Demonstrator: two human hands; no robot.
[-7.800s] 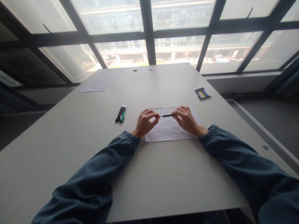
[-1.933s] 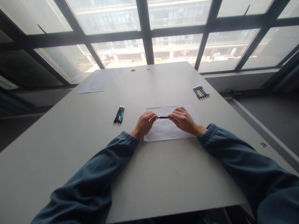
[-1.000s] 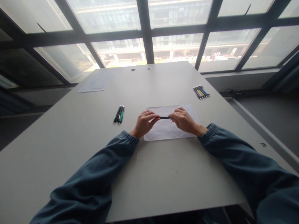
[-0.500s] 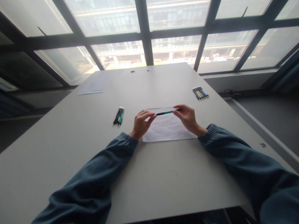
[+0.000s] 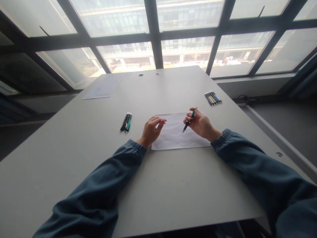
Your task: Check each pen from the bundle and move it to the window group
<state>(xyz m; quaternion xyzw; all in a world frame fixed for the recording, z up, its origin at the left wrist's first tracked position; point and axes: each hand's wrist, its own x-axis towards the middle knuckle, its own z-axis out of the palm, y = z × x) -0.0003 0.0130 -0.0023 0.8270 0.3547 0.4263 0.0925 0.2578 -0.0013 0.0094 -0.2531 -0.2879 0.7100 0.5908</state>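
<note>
A green and black pen (image 5: 189, 121) is in my right hand (image 5: 201, 124), its fingers closed around the barrel. The pen tilts, with its pointed tip low and to the left, above a white sheet of paper (image 5: 173, 138). By the sheet's left edge is my left hand (image 5: 151, 129), fingers curled and thumb brought in against them, holding nothing. Left of that hand, several pens (image 5: 126, 122) lie side by side, black ones and one with a green part.
Another row of pens (image 5: 213, 98), some with yellow and blue parts, lies on the right of the white table (image 5: 158, 185). Papers (image 5: 101, 87) lie at the far left corner. Large windows (image 5: 123, 56) stand beyond the table, and a small dark mark (image 5: 279, 154) is near the right edge.
My left hand has let go of the pen's tip end. In my right hand the pen has swung from nearly level to steeply tilted, point down.
</note>
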